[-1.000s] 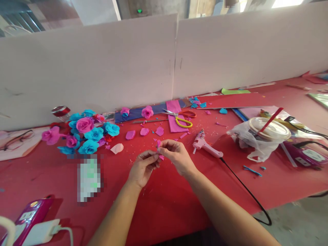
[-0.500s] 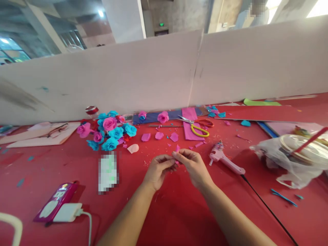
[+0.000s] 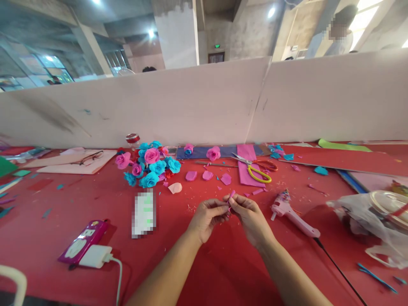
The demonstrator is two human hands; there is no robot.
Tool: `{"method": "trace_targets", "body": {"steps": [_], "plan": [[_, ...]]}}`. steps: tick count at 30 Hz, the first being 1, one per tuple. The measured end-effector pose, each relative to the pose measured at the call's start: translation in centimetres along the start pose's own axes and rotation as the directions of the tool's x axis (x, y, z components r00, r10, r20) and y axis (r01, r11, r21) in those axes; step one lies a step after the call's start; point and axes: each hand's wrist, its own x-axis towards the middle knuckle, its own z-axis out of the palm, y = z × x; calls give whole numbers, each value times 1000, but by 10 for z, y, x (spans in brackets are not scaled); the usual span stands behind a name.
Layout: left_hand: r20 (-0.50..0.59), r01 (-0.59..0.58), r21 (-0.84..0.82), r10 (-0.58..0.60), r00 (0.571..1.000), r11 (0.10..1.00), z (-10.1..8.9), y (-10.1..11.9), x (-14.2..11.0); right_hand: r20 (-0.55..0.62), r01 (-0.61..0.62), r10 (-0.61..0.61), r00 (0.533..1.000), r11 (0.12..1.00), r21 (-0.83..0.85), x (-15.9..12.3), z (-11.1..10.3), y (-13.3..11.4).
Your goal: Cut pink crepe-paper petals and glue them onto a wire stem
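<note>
Between my fingertips is a small pink paper piece (image 3: 232,194), rolled or folded and partly hidden by the fingers. My left hand (image 3: 208,216) pinches it from the left, and my right hand (image 3: 250,214) pinches it from the right; the two hands meet just above the red table (image 3: 219,263). Beyond them lie cut pink petals (image 3: 207,175) and a pink paper strip (image 3: 247,163) with yellow-and-red-handled scissors (image 3: 258,172) across it. A pink glue gun (image 3: 295,217) rests right of my right hand.
Blue and pink paper flowers (image 3: 157,166) are bunched at back left. A purple power strip (image 3: 83,242) with a white charger (image 3: 96,256) sits front left. A bagged lidded cup (image 3: 387,208) stands at right. A white partition (image 3: 175,106) closes off the back.
My head view has tilted up and turned left, so the table items appear further right. Both hands keep pinching the pink paper piece; more of it shows above the fingertips.
</note>
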Motion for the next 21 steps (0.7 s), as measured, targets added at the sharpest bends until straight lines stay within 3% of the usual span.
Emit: {"method": "trace_targets", "body": {"steps": [4,14,21], "plan": [[-2,-7,-1,7,1000,1000,2,1,-1,-4,-54,54,999,998,30,-1,2,-2],[-8,90,18,-90,996,996,1,-2,1,-45,44,-44,998,999,-15,0,2,-2],[-13,57,43,-56,998,997,-1,-2,2,-41,25,-24,999,1000,14,1,2,-3]]}}
